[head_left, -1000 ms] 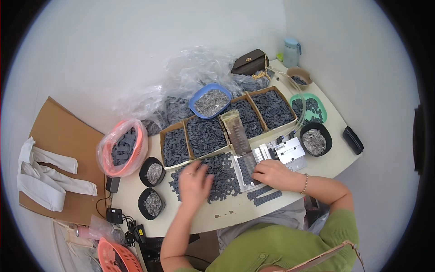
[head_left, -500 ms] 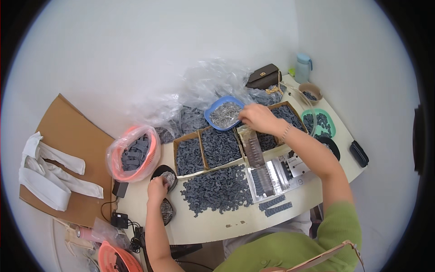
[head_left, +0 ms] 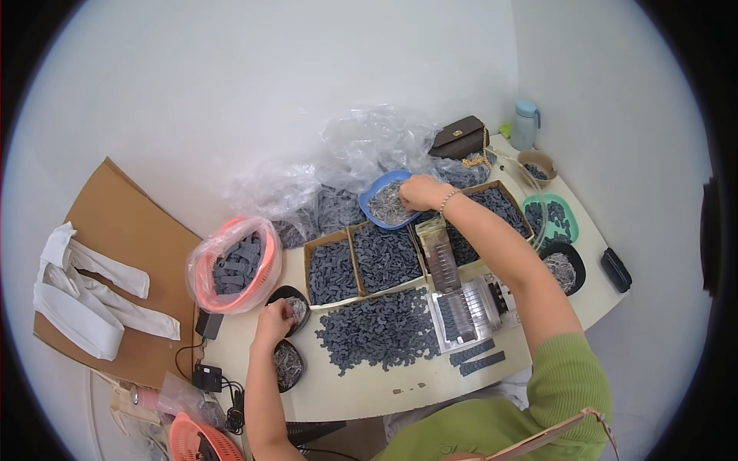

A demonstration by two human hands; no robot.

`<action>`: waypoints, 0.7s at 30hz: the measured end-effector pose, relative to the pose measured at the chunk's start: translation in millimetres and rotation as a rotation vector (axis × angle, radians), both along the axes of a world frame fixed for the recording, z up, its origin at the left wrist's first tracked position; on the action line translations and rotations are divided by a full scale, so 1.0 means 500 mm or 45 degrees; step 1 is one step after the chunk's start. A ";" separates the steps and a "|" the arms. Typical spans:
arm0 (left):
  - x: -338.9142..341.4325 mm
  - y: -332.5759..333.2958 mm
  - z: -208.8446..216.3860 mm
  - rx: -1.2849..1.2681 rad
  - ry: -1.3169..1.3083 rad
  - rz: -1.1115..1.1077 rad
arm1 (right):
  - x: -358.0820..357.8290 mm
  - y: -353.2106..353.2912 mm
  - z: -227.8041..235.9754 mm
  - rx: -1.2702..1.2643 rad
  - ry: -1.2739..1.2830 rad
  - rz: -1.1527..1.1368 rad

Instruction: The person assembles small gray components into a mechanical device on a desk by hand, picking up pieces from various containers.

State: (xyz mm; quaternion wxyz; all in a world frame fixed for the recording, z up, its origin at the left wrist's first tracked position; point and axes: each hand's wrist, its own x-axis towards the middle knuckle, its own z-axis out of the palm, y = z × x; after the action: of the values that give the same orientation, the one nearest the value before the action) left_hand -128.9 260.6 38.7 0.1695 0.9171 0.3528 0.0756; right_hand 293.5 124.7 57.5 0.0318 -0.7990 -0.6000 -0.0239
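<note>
My right hand (head_left: 423, 194) reaches across the table to the blue tray (head_left: 370, 184) of thin silvery metal pins (head_left: 387, 204). Its fingers are bent together at the right side of the pile; what they pinch is too small to make out. At the upper of two black bowls (head_left: 307, 316) on the left, my left hand (head_left: 273, 321) has its fingers drawn together by the rim, next to more silvery pins (head_left: 296, 309). Whatever those fingertips hold is hidden. Below that hand stands the second black bowl (head_left: 300, 370), also with pins.
Cardboard boxes (head_left: 332, 298) of small dark grey pieces stand mid-table, with a loose heap (head_left: 377, 330) before them. A clear-and-metal fixture (head_left: 465, 307) sits under my right forearm. An orange basket (head_left: 270, 257), green tray (head_left: 570, 211), black pin bowl (head_left: 576, 265) and bottle (head_left: 526, 127) surround them.
My right hand has moved left from the blue tray's right rim, farther over the pins. My left hand stays by the upper black bowl. The whole view has shifted slightly.
</note>
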 end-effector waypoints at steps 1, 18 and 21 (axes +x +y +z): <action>0.004 0.002 -0.001 -0.039 -0.021 -0.005 | 0.009 -0.003 -0.006 0.046 0.091 0.039; -0.009 -0.001 0.004 -0.026 -0.404 0.208 | 0.012 -0.056 -0.016 0.549 0.644 -0.257; 0.072 -0.120 0.000 -0.204 -0.652 -0.024 | 0.000 -0.065 -0.019 0.507 0.439 -0.320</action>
State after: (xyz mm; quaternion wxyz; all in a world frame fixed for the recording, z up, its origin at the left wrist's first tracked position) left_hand -93.1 200.8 38.7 0.3261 0.8550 0.2946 0.2754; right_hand 293.6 92.3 48.1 0.2864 -0.8375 -0.4653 -0.0088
